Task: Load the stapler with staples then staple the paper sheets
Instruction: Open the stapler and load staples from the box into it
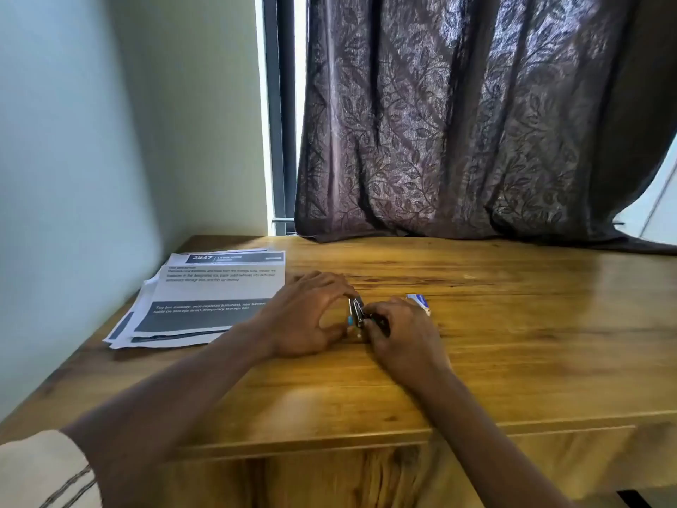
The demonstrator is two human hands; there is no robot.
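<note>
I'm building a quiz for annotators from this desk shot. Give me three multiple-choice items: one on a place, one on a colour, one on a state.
1. The paper sheets lie:
A) left of the stapler, by the wall
B) under the stapler
C) on the floor

2. The small box just beyond the right hand is:
A) red
B) blue and white
C) black

3. The stapler is:
A) lying untouched
B) resting on the sheets
C) gripped by both hands

Answers:
1 A: the stack sits at the left edge of the table.
2 B: blue and white show past the knuckles.
3 C: fingers of the left hand and the right hand curl round it.
</note>
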